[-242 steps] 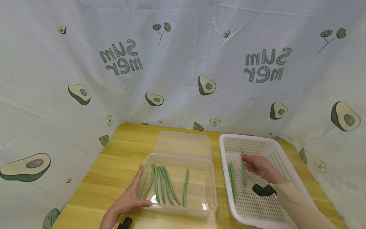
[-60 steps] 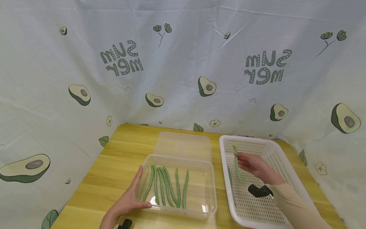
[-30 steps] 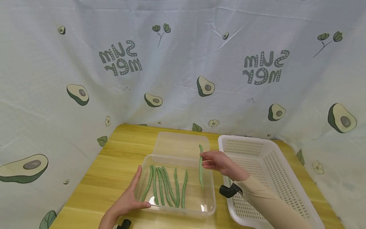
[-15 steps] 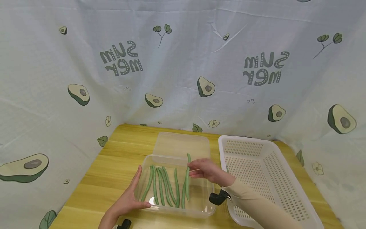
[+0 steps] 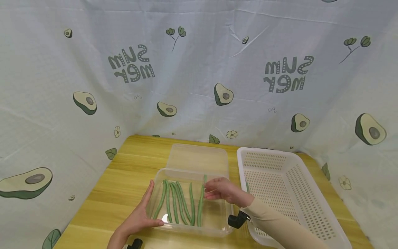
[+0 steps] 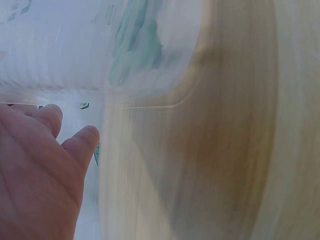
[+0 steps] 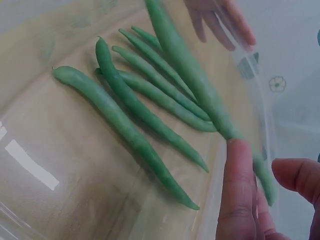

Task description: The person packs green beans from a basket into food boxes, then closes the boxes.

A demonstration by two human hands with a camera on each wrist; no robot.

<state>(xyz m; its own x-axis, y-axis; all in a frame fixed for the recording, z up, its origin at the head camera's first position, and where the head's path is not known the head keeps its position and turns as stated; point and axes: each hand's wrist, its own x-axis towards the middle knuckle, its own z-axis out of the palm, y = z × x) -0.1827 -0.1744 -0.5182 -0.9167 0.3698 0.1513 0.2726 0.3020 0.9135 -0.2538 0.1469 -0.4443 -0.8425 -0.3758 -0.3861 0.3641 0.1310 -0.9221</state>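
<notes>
My right hand (image 5: 222, 190) pinches a green bean (image 7: 187, 72) between thumb and fingers, low over the right half of a clear plastic box (image 5: 217, 230). In the right wrist view the bean slants past the fingertips, above several other green beans (image 7: 120, 122) on the box floor. Those beans lie roughly lengthwise, mostly bunched at the left, with two farther right. My left hand (image 5: 138, 218) rests against the box's left side, fingers straight, thumb on the front rim near the corner. The left wrist view shows that hand (image 6: 40, 165) beside the clear wall; some fingers are hidden.
A white perforated basket (image 5: 270, 152) stands right of the box; a sliver of green (image 5: 247, 186) shows at its left wall. Behind the box lies a translucent lid (image 5: 197, 155) on the wooden table (image 5: 102, 193). A printed curtain (image 5: 186, 69) surrounds the table.
My right hand has carried a green bean left from the basket and lowered it into the box. Eight seconds ago, one fewer bean lay there. My left hand has stayed put.
</notes>
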